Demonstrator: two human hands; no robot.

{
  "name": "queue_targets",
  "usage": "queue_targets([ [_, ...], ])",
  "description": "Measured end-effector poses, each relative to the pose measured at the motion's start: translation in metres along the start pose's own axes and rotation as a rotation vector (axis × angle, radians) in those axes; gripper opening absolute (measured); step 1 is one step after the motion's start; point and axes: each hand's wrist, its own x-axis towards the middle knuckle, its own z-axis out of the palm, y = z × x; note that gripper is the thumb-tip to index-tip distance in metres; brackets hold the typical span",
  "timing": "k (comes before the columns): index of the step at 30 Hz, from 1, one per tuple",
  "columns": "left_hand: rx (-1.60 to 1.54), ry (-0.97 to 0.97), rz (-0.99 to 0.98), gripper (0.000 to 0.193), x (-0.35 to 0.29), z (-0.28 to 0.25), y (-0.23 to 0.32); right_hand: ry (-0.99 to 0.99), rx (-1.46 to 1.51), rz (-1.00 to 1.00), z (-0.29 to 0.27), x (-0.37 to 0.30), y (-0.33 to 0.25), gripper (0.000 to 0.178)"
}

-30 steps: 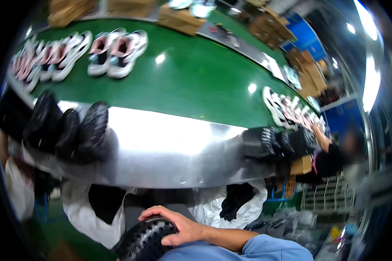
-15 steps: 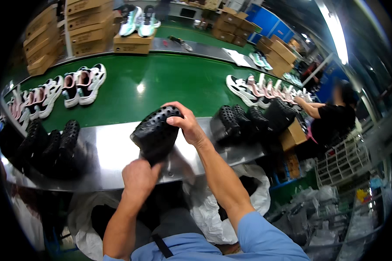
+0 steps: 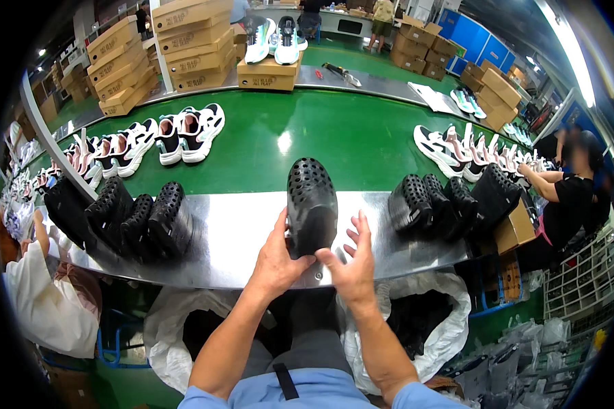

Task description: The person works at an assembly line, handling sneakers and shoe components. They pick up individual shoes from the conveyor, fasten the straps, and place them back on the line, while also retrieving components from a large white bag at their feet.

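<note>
- Over the shiny silver metal ledge (image 3: pixel 232 242): black, round-topped block with rows of holes (image 3: pixel 312 201), roughly upright, between the person's hands; contact with ledge, cannot tell.
- Left hand (image 3: pixel 275 264): fingers curled against the block's left side, thumb along its lower edge, gripping.
- Right hand (image 3: pixel 353 271): fingers spread, apart from the block's right side; thumb tip near its bottom, touch unclear.
- Ledge, either side: similar black perforated blocks (image 3: pixel 169 221).
- Behind: green work surface (image 3: pixel 351 160), white-soled shoes (image 3: pixel 201 136) in pairs.

Black perforated form (image 3: pixel 312 208) turned upright; right grip (image 3: pixel 351 269) opened.
</note>
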Motion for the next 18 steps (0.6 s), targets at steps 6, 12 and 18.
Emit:
queue_targets([
  [6, -0.183, 0.051, -0.076, 0.071, 0.023, -0.005, -0.008, 0.194, -0.204, -0.048, 0.01, 0.013, 0.018, 0.1],
  [12, -0.677, -0.233, -0.331, 0.1, 0.115, -0.005, -0.001, 0.079, 0.17, 0.046, 0.002, 0.023, 0.052, 0.093],
  [18, -0.483, -0.247, -0.419, 0.095, 0.108, -0.034, 0.004, 0.007, 0.041, -0.059, -0.01, 0.027, 0.015, 0.104],
])
